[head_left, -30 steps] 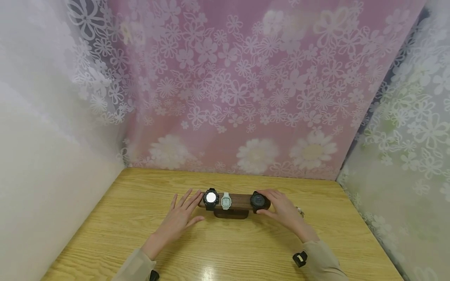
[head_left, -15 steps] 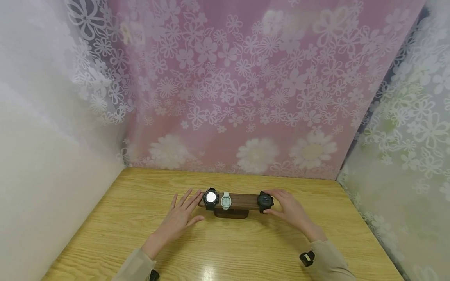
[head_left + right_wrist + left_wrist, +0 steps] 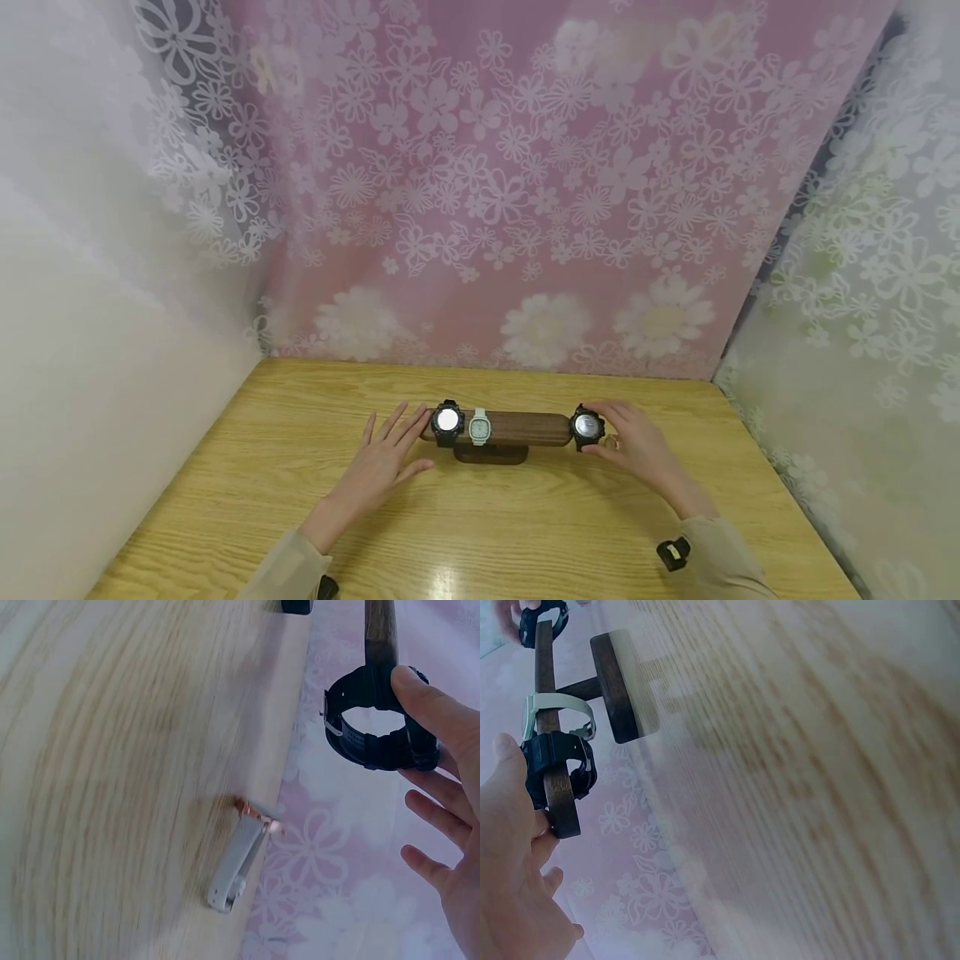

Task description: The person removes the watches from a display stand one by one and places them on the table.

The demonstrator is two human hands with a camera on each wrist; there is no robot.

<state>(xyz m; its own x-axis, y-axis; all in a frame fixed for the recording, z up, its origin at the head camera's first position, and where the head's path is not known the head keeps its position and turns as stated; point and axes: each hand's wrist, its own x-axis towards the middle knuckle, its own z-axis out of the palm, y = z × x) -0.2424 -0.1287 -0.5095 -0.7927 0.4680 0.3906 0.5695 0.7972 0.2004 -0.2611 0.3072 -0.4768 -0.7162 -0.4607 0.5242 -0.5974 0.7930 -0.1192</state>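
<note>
A brown wooden watch stand (image 3: 525,427) carries two watches near its left end. One is a black watch (image 3: 447,421) with a glare on its dial; beside it sits a pale mint square watch (image 3: 480,427). My left hand (image 3: 378,462) has its fingers extended, the fingertips touching the bar's left end. Between thumb and fingers my right hand (image 3: 633,446) pinches another black watch (image 3: 587,425), right at the bar's right tip. In the right wrist view that watch's buckled strap (image 3: 360,754) forms a closed loop, overlapping the bar's end.
A watch with a light grey strap (image 3: 240,859) and a rose-gold coloured case lies on the wooden table (image 3: 465,525), mostly hidden behind my right hand in the head view. Flowered pink cloth (image 3: 487,208) hangs along the back edge, with pale panels at both sides.
My right hand has slid the black watch rightward along the bar to its right tip, uncovering that end. The left hand stays at the left end.
</note>
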